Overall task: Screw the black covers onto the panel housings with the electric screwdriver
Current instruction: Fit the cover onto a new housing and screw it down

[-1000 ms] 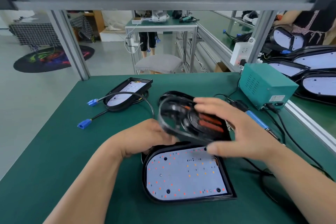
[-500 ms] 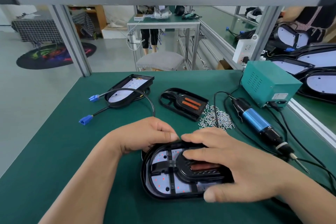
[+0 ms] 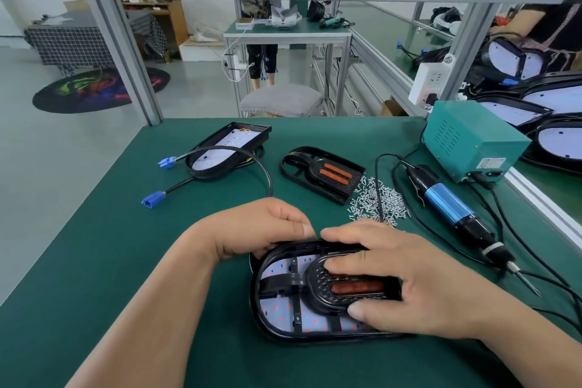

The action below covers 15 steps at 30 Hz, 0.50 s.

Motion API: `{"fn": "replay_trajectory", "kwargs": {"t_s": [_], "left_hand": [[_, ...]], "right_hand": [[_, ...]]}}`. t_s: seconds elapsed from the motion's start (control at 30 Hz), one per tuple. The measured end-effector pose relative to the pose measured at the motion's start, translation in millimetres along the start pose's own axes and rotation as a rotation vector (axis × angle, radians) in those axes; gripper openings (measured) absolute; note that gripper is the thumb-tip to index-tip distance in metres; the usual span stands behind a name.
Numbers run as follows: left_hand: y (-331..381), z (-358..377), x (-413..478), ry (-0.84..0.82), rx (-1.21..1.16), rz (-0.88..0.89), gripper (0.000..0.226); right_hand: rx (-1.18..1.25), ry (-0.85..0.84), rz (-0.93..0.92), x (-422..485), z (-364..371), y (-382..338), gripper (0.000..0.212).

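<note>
Black cover point(image 3: 316, 291) sits inside the panel housing point(image 3: 255, 305) at the lower centre of the frame, on the green bench point(image 3: 126, 261), with no screw in it that I can see. My right hand point(image 3: 419, 287) lies spread over the cover's right half. Its fingers press flat on the ribbed oval with the orange strips, and the thumb is on the near edge. My left hand point(image 3: 261, 230) curls round the far left end of the housing, thumb on the rim, holding it down.

I judge the step in hand to be seating the cover. To do it well I should press evenly until the edge sits flush all round and the ribs drop into place. I should feel for rocking before I let go. The screw holes on the right are hidden under my own hand, so I cannot tell whether they line up.

Next, the left hand should pin cover and housing together while the right goes for the screws point(image 3: 378, 201), a loose pile at centre right. The electric screwdriver point(image 3: 447, 205) lies just beyond them, tip toward the lower right. One black cable lies across the pile, so it could scatter screws if it shifts. Each screw should start upright, with opposite ends done first.
</note>
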<state>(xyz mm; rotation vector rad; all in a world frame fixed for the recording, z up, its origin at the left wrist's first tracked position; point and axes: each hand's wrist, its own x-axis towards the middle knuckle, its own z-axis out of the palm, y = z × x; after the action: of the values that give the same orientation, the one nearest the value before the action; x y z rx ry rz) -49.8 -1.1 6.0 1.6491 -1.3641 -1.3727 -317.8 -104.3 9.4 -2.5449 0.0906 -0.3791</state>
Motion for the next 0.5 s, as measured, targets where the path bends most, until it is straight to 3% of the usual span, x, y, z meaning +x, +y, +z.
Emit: {"fn": "replay_trajectory", "kwargs": {"t_s": [0.2, 0.33, 0.4, 0.5], "left_hand": [[-0.8, 0.2, 1.5, -0.004, 0.027, 0.008, 0.042], [-0.4, -1.2, 1.3, -0.008, 0.063, 0.02, 0.034], [-1.2, -2.5, 1.8, -0.016, 0.09, 0.025, 0.034], [-3.2, -3.5, 3.2, -0.017, 0.107, 0.029, 0.041]], "right_hand": [[-0.138, -0.119, 0.006, 3.8, 1.8, 3.6, 0.042], [-0.017, -0.096, 0.032, -2.0, -1.2, 6.6, 0.057], [0.065, 0.095, 0.136, -6.7, -12.2, 12.4, 0.056], [-0.104, 0.49, 0.455, -16.3, -39.4, 32.8, 0.034]]}}
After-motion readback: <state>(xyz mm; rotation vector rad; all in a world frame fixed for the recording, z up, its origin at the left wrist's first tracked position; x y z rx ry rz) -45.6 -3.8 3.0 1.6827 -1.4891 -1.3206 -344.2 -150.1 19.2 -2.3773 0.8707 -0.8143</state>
